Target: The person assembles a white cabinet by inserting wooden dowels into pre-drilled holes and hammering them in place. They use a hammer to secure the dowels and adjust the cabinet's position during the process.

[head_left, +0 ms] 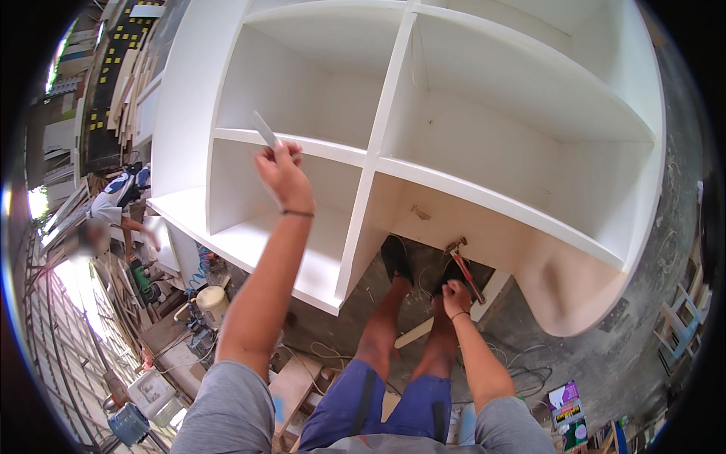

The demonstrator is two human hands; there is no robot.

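Observation:
A large white shelving unit [364,157] with open compartments fills the space in front of me. My left hand [286,178] is raised before its left compartments, fingers pinching a thin, flat grey strip [265,129]. The strip points up and to the left, near the edge of a shelf; its exact kind is unclear. Low down, my right hand [456,298] hangs near my leg with its fingers curled. Whether anything small is inside them is hidden. Just beside it is a hammer [468,274] with a red handle, which appears outside the fingers.
A bare wooden panel with a curved end [563,291] forms the unit's lower right. At left, another person [113,208] bends among boards, near a beige tank [213,304] and blue coiled hose [200,266]. Cables [529,371] and a purple package [563,395] lie on the floor.

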